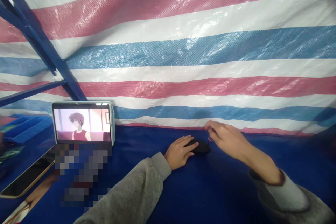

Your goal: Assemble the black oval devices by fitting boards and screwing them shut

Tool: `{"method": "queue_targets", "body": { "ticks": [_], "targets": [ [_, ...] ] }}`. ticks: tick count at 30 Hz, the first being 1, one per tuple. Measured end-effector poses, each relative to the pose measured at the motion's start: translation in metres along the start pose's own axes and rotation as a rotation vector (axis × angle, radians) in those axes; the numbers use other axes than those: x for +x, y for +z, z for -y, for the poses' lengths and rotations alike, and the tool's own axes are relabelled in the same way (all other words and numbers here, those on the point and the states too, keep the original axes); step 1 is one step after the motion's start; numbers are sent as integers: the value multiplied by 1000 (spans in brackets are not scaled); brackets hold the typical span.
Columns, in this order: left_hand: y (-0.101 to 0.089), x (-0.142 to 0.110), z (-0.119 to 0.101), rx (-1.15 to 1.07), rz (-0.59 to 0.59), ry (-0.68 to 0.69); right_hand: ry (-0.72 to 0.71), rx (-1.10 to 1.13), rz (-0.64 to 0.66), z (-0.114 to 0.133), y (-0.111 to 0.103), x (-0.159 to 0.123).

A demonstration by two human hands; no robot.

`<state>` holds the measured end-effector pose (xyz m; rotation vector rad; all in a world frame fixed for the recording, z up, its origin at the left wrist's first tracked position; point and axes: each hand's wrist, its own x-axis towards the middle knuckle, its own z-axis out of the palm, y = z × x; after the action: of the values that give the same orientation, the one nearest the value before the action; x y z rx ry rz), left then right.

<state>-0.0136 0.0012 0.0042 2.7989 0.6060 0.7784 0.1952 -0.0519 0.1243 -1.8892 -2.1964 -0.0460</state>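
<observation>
A flat black oval object (201,146), too dark to name surely, lies on the blue tabletop. My left hand (181,152) grips its left side, fingers over the top and thumb at the near edge. At its right end, my right hand (223,136) is closed in a pinch around a thin tool with a reddish handle (210,139), perhaps a small screwdriver. The tool points down at the object's right edge. Most of its handle is hidden by my fingers.
A tablet (82,124) in a pale case stands at left, playing a cartoon. A phone (28,173) lies nearby, beside part of another person's arm (42,187) and a pixelated patch. Blue trays (28,127) sit farther left. A blue metal frame (43,38) and striped sheeting (183,49) rise behind.
</observation>
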Motion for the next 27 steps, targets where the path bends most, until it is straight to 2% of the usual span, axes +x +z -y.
{"method": "queue_targets", "body": {
  "ticks": [6,11,15,19,24,27],
  "targets": [
    [-1,0,-1,-4,-3,8,54,-66,-10,0,-1,0],
    [0,0,0,1,0,5,8,-13,8,-1,-1,0],
    [-1,0,0,0,-3,5,68,-34,10,0,-1,0],
    [-1,0,0,2,-1,2,13,25,11,2,-1,-1],
    [0,-1,0,2,-6,1,50,-10,12,-1,1,0],
    [0,-1,0,-2,-17,5,24,-6,4,-2,1,0]
  ]
}}
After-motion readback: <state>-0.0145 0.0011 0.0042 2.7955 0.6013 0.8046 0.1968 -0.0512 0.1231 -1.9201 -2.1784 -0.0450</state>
